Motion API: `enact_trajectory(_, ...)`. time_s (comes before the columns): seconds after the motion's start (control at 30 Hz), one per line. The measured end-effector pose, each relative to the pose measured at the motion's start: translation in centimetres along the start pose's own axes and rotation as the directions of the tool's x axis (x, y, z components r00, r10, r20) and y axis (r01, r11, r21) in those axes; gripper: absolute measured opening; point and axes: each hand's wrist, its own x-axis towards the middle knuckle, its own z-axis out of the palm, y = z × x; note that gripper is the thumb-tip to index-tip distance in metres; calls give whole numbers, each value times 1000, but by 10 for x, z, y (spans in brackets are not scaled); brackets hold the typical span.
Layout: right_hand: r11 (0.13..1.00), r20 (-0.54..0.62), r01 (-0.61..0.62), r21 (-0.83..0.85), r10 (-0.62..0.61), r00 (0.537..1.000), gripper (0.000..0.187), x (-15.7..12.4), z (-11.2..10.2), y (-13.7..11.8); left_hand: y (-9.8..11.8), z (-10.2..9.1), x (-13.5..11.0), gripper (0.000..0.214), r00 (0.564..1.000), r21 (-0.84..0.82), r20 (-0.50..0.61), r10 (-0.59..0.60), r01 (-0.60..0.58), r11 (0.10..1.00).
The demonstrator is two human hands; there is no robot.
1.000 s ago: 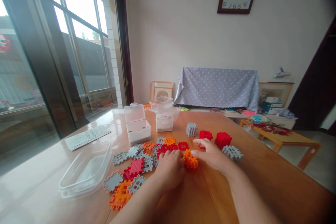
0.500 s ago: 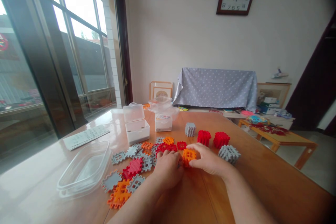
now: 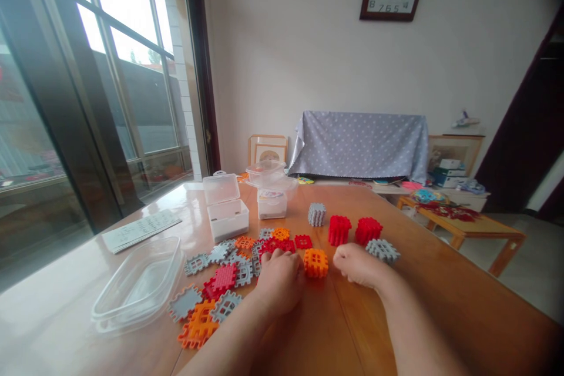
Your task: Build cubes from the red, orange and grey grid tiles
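Observation:
My left hand (image 3: 281, 279) rests at the right edge of a pile of flat interlocking plastic tiles, its curled fingers against the red tiles (image 3: 282, 243). Its fingertips are hidden, so what they hold, if anything, does not show. An orange tile stack (image 3: 316, 263) stands untouched on the table between my hands. To its right, my right hand (image 3: 359, 264) is closed in a loose fist, with nothing visible in it. Just behind the right hand sit a grey stack (image 3: 382, 250) and two red stacks, the nearer one (image 3: 339, 230) and another (image 3: 368, 231). A second grey stack (image 3: 316, 215) stands farther back.
Loose grey tiles (image 3: 185, 303) and orange tiles (image 3: 199, 324) lie left of my left forearm. A clear plastic tub (image 3: 99, 311) and a printed sheet (image 3: 143, 230) are at the left. Behind the pile stand an open white box (image 3: 228, 221) and a lidded box (image 3: 272, 207).
My right hand has let go of the orange stack and moved right, its fingers closing. The stack stays on the table. My left hand has barely moved, and the view has shifted slightly.

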Motion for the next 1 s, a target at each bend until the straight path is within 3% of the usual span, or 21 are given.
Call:
enact_trajectory(0.13, 1000, 103, -17, -24, 20, 994, 10, -3, 5, 1, 2, -1, 0, 22, 1000, 33, 18, 14, -14, 999)
enact_trajectory(0.37, 1000, 163, -7, -25, 11, 987, 16, -7, 6, -8, 7, -2, -1, 23, 998, 60, 57, 29, -33, 998)
enact_trajectory(0.8, 997, 153, -22, -69, 33, 988, 11, -4, 6, -3, 4, 3, 2, 19, 1000, 96, 19, -6, 4, 995)
enact_trajectory(1.0, 996, 45, 18, -93, -14, 999, 12, -2, 0, -2, -14, -5, 8, 23, 991, 90, -119, -57, 68, 994)
